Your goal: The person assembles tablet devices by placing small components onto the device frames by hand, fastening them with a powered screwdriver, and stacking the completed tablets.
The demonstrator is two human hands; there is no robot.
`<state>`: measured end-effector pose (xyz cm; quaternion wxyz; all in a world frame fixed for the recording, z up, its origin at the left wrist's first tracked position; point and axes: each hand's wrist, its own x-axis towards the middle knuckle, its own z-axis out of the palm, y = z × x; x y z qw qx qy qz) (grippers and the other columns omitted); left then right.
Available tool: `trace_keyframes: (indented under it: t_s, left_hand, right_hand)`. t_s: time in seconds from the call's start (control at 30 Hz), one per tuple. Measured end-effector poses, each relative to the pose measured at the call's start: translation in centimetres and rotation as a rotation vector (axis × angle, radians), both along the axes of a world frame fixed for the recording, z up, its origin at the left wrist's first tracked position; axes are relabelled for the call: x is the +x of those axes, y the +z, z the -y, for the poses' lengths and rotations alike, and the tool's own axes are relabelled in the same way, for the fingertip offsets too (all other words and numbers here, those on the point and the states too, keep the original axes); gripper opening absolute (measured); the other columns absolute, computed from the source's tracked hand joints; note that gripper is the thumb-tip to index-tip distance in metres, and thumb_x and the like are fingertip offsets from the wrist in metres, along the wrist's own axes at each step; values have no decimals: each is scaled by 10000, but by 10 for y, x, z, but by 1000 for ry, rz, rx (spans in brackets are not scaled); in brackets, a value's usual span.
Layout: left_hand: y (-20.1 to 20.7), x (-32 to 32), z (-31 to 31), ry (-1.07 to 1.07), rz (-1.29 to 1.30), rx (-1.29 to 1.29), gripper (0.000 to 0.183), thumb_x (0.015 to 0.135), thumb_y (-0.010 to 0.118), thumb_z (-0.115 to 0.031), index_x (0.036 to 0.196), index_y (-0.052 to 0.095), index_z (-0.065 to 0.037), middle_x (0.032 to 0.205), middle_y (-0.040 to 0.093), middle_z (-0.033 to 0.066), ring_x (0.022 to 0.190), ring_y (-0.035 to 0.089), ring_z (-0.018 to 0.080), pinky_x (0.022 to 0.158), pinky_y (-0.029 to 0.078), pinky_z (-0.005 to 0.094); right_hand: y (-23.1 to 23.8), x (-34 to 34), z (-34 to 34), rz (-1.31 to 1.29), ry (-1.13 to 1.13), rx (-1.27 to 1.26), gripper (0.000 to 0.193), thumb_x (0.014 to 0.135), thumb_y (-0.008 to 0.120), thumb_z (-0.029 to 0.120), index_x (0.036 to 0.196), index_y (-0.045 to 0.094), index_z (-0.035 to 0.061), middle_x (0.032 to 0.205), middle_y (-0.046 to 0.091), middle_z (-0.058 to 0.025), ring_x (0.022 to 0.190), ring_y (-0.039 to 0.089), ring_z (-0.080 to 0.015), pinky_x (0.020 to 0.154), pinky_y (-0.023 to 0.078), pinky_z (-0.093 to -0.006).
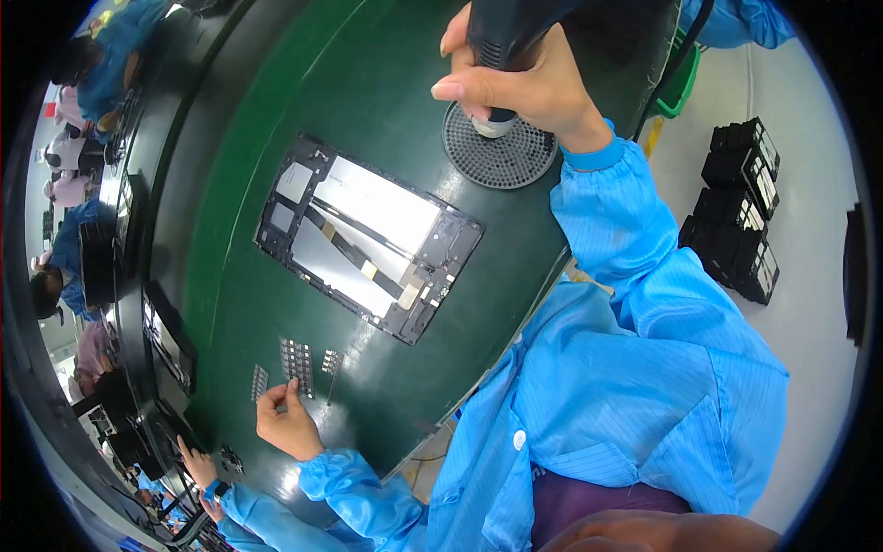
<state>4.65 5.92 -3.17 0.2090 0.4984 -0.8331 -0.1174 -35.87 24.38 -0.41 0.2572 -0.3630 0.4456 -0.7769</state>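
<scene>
My right hand (pixel 543 87), at the top, is closed round a black handheld power tool (pixel 501 55) with vent slots, probably an electric screwdriver. The tool's pale tip is over a round grey perforated tray (pixel 487 161). My left hand (pixel 290 425) pinches its thumb and finger at the lower part of a sheet of small metallic pieces (pixel 296 354); what lies between the fingertips is too small to make out. Beside this sheet lie a smaller strip (pixel 259 384) and another strip (pixel 330 362). An opened tablet (pixel 441 244) with silver battery panels and a ribbon cable (pixel 354 253) lies between my hands.
The green work mat (pixel 386 120) covers the table. Another person's hand (pixel 200 467) reaches in at lower left, by small black parts (pixel 232 458). A dark rail and conveyor with devices (pixel 167 339) run along the left. Stacked black units (pixel 736 212) and a green bin (pixel 679 83) are at right.
</scene>
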Motion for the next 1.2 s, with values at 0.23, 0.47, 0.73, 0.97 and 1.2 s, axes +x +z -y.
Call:
trace_keyframes:
  t_s: [0.23,0.47,0.73,0.97,1.2]
  left_hand:
    - [7,-37,-42,-36,-128,18,138,749,740,-52,749,617,10,695,642,68,589,566,108,514,435,213]
    - [-1,-59,-77,-105,-302,509,177,706,763,11,838,650,44,691,629,45,592,568,78,567,471,200]
    - [-13,-80,-102,-115,-318,748,198,743,738,8,917,652,49,686,615,40,596,561,65,547,444,174]
    - [-16,-76,-100,-213,-368,702,200,767,718,6,949,651,55,716,569,15,601,538,53,534,435,165]
    - [-13,-82,-101,-262,-346,628,183,794,695,-27,959,663,45,728,564,30,601,517,60,512,427,185]
  right_hand:
    - [-19,-5,8,-64,-32,-79,299,719,764,-8,916,539,-16,618,582,-37,478,527,-71,414,377,-207]
    - [-5,1,5,-26,3,-45,294,721,763,-5,919,546,-13,616,578,-33,484,526,-63,414,374,-206]
    - [1,7,4,16,31,1,292,724,745,-35,940,550,-11,614,576,-44,466,520,-83,408,372,-224]
    - [-22,-22,26,-551,104,-438,266,722,742,-40,904,551,-3,620,589,-55,485,570,-117,428,423,-239]
    - [-15,-29,17,-746,97,-510,266,734,713,-63,921,536,2,624,586,-70,488,578,-133,437,439,-255]
